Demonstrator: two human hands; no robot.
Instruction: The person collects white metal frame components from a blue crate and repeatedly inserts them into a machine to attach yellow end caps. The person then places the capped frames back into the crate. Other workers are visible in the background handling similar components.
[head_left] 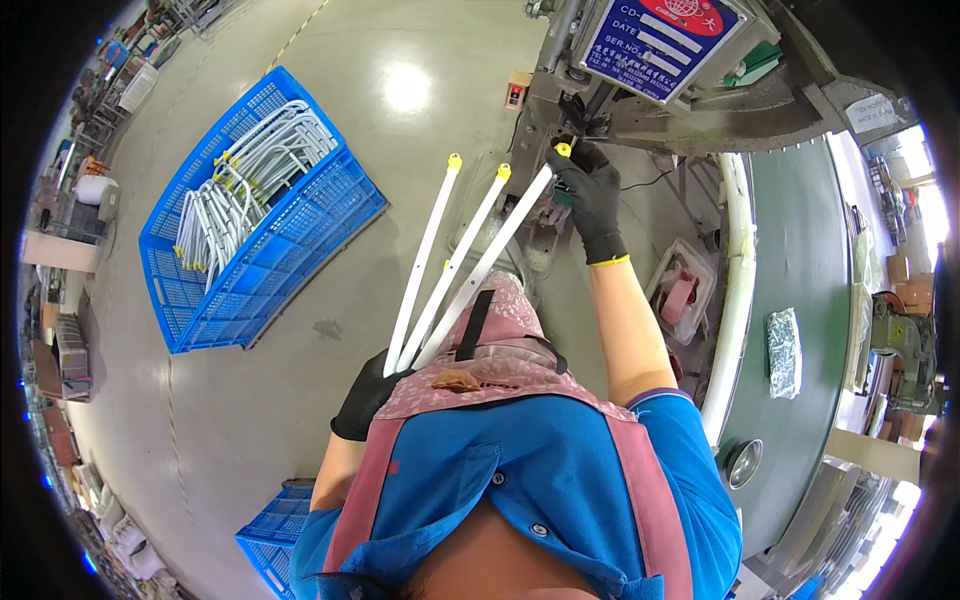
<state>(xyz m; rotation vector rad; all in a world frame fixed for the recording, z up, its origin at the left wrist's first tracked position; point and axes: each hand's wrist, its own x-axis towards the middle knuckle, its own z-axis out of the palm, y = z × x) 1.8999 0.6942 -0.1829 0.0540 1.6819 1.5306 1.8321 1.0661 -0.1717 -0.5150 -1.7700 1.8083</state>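
Note:
My left hand [364, 402], in a black glove, is closed round the lower ends of several white metal tubes [428, 255] beside my apron. The tubes fan out away from me, their upper ends capped in yellow, and small dark holes show along them. At the upper end of the rightmost white tube [507, 232] my gloved right hand [592, 195] is closed, just below a dark metal machine [690, 130]. That tube's yellow cap [564, 150] shows at the fingers. The glove hides part of the grip and of the machine parts behind it.
A blue plastic crate [295, 245] of bent white tubes stands on the floor at left; another blue crate [268, 540] is near my left elbow. To the right runs a green-topped table [800, 225] with a clear-wrapped packet [784, 352] and round metal dish [744, 463].

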